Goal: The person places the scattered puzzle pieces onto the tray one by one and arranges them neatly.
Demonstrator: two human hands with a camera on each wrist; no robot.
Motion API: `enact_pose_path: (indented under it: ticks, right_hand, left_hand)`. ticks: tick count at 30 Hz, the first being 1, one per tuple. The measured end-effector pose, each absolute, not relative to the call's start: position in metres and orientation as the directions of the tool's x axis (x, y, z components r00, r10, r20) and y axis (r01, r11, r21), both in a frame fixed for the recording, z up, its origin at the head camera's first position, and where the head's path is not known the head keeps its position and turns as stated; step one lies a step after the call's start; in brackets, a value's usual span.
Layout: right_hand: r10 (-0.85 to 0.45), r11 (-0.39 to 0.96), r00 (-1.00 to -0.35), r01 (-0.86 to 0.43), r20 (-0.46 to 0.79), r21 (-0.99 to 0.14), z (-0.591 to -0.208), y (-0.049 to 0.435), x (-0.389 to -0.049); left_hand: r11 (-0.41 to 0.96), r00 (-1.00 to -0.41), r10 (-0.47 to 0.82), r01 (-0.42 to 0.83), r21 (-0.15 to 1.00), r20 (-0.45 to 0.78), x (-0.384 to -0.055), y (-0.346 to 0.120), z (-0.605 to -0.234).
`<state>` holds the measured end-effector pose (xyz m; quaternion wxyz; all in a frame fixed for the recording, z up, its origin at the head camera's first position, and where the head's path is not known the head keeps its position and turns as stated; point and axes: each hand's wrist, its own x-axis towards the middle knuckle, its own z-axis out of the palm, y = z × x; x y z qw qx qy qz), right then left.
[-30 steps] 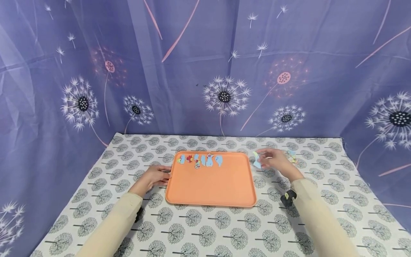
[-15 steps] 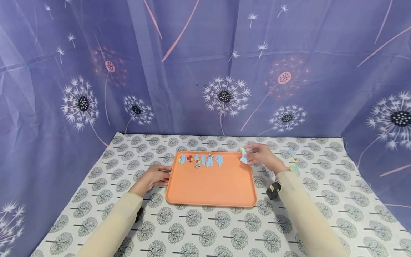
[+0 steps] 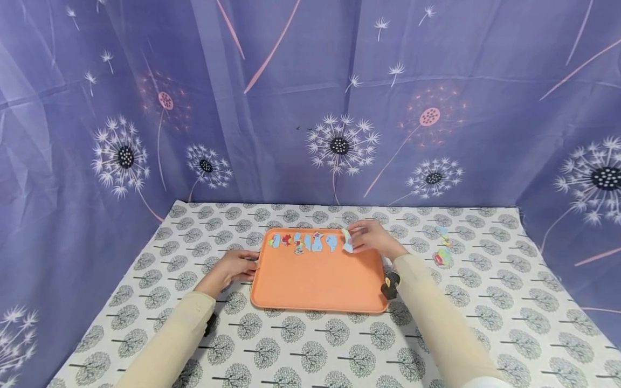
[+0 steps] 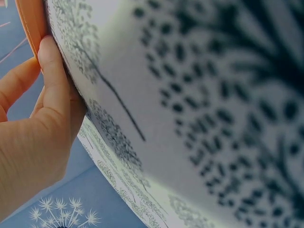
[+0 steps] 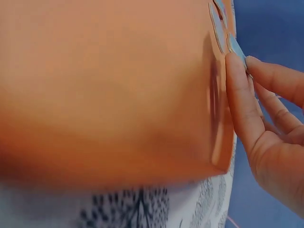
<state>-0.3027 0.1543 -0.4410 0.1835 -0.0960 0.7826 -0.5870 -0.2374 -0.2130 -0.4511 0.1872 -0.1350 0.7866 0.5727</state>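
Note:
An orange tray lies on the cloth. At its left edge my left hand holds the rim; the left wrist view has thumb and fingers against the tray's side. Over the tray's far right part, my right hand pinches a light blue cut-out piece with a yellow-green tip. The right wrist view shows this piece between thumb and fingers, close to the tray surface. Along the far rim runs a row of several small pieces, among them a red one and a blue one nearest my right hand.
Right of the tray, a blue and yellow piece and a round red and green piece lie on the tree-print cloth. A purple dandelion-print curtain hangs behind the table.
My right hand has carried the light blue piece leftward from beside the tray to over it, near the row. The round piece on the cloth has come into view. My left hand stays put.

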Motion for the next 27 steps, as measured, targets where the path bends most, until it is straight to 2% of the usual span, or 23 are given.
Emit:
enact_pose_path:
  ticks: [8, 27]
  right_hand:
    - [-0.362, 0.323, -0.906, 0.1, -0.221, -0.941, -0.444, 0.14, -0.308]
    - [-0.175, 0.437, -0.934, 0.21, -0.312, -0.874, -0.432, 0.123, -0.308]
  left_hand:
    - [0.317, -0.895, 0.001, -0.424, 0.849, -0.447, -0.237, -0.214, -0.45]
    - [0.333, -0.891, 0.004, -0.426, 0.841, -0.453, -0.238, -0.214, -0.45]
